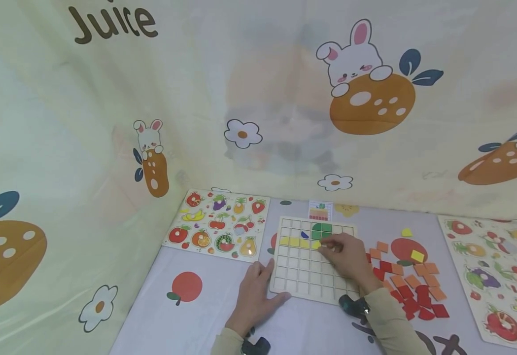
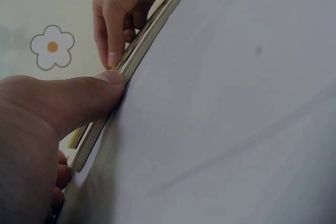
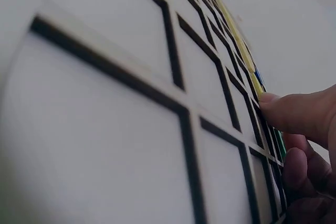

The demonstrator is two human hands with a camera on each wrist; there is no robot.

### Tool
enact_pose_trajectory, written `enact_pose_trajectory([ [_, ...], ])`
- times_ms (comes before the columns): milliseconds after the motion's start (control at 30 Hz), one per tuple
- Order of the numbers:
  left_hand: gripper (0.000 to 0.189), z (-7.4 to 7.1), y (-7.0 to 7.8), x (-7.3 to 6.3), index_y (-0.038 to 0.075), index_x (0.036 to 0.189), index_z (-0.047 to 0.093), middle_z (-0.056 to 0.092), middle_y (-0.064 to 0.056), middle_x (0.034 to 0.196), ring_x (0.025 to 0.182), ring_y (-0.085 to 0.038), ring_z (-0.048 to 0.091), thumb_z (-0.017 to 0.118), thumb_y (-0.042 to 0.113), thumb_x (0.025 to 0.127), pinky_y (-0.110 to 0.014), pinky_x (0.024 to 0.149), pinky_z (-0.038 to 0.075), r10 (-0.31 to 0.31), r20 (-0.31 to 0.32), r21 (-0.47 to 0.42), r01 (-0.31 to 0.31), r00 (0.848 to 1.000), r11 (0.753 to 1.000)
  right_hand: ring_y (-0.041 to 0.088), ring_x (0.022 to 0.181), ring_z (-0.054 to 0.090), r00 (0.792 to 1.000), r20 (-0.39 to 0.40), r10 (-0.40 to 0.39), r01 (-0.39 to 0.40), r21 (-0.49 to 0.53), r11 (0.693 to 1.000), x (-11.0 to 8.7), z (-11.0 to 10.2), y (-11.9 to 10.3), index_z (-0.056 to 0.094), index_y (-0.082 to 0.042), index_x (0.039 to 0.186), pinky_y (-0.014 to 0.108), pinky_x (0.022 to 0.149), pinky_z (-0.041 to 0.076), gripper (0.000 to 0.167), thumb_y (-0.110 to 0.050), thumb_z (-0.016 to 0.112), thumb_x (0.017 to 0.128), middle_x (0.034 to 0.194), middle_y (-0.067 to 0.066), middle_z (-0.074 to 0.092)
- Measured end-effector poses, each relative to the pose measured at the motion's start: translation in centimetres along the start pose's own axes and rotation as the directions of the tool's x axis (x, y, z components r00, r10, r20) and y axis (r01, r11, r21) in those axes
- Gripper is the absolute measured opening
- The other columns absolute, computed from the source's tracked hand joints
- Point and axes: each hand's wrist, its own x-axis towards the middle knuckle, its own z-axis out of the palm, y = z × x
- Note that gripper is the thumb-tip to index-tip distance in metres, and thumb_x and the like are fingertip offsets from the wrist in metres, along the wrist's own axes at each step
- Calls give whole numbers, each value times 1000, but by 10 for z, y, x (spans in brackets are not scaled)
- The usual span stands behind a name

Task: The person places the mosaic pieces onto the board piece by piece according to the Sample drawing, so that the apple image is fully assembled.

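A white grid board [image 1: 300, 266] lies on the table, with a row of yellow square tiles [image 1: 293, 241] across it. Above that row are green pieces [image 1: 322, 230] forming a rounded shape and a small blue piece [image 1: 304, 234]. My left hand [image 1: 254, 298] holds the board's near left corner, thumb on the front edge and fingers along the side. My right hand [image 1: 347, 256] pinches a yellow tile [image 1: 316, 244] at the right end of the row. In the right wrist view the thumb [image 3: 299, 111] touches the yellow row; the other fingers are curled below it.
Loose red and orange pieces [image 1: 413, 281] lie right of the board, with two yellow tiles [image 1: 417, 256] near them. A small pattern card [image 1: 320, 210] stands behind the board. Fruit picture boards lie at left [image 1: 209, 224] and right [image 1: 480, 256]. A printed curtain [image 1: 276, 88] hangs behind.
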Motion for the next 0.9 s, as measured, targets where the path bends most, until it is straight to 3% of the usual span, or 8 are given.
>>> enact_pose_trajectory([
  [300, 94, 1, 1, 2, 15, 162, 44, 38, 8, 101, 91, -4, 33, 84, 54, 86, -21, 73, 32, 14, -7, -6, -14, 1000, 1000, 22, 89, 56, 999, -27, -39, 39, -1, 999, 2, -2, 6, 80, -16, 121, 31, 72, 46, 29, -27, 81, 94, 103, 4, 71],
  [400, 94, 2, 1, 3, 15, 162, 44, 37, 8, 101, 92, -4, 33, 84, 54, 86, -21, 73, 31, 16, -10, -9, -16, 1000, 1000, 23, 91, 58, 999, -42, -14, 14, 8, 1000, 1, -12, 11, 79, -17, 123, 30, 72, 49, 31, -32, 80, 95, 104, 5, 71],
  [567, 95, 3, 2, 3, 15, 162, 44, 38, 8, 101, 92, -4, 33, 84, 55, 86, -21, 73, 32, 12, -6, -7, -12, 1000, 1000, 28, 100, 60, 996, -31, 82, -82, 2, 997, -5, -53, 25, 71, -12, 135, 30, 71, 51, 46, -41, 74, 99, 116, 14, 68],
  [700, 95, 3, 1, 2, 16, 162, 45, 38, 9, 102, 92, -4, 34, 84, 56, 86, -21, 73, 32, -4, 4, -4, 4, 1000, 1000, 33, 98, 63, 994, -81, 69, -77, -107, 991, -12, -93, 54, 68, -3, 136, 33, 70, 52, 51, -39, 72, 100, 116, 22, 70],
  [900, 93, 0, 3, -1, 15, 161, 47, 39, 8, 102, 93, -5, 34, 86, 53, 85, -22, 73, 32, -7, -8, -12, 7, 1000, 1000, 49, 103, 59, 985, -87, 152, -168, -232, 958, -24, -139, 103, 61, 8, 136, 58, 80, 55, 57, -32, 74, 98, 124, 37, 62],
])
